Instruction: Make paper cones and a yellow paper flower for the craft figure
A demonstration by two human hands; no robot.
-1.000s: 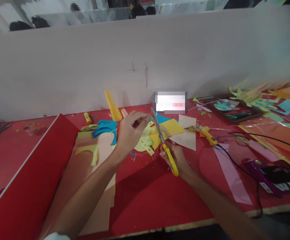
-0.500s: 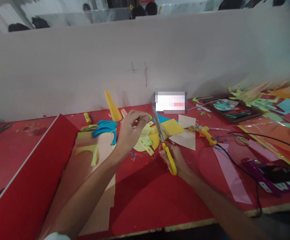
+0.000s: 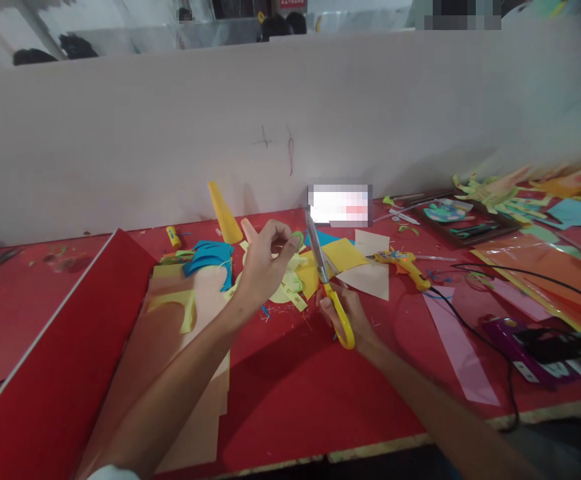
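Green scrap (image 3: pixel 297 239) up over the counter (image 3: pixel 280 393), left hand (image 3: pixel 265 265) pinching it, scissors (image 3: pixel 328 288) just to its right, right hand's (image 3: pixel 356 313) grip wrapped round them! Clean cutting probably calls for slow turning, pinch well clear of the edges.

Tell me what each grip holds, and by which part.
The right grip holds the yellow-handled scissors by the handles; the left grip pinches a small green piece by its edge.
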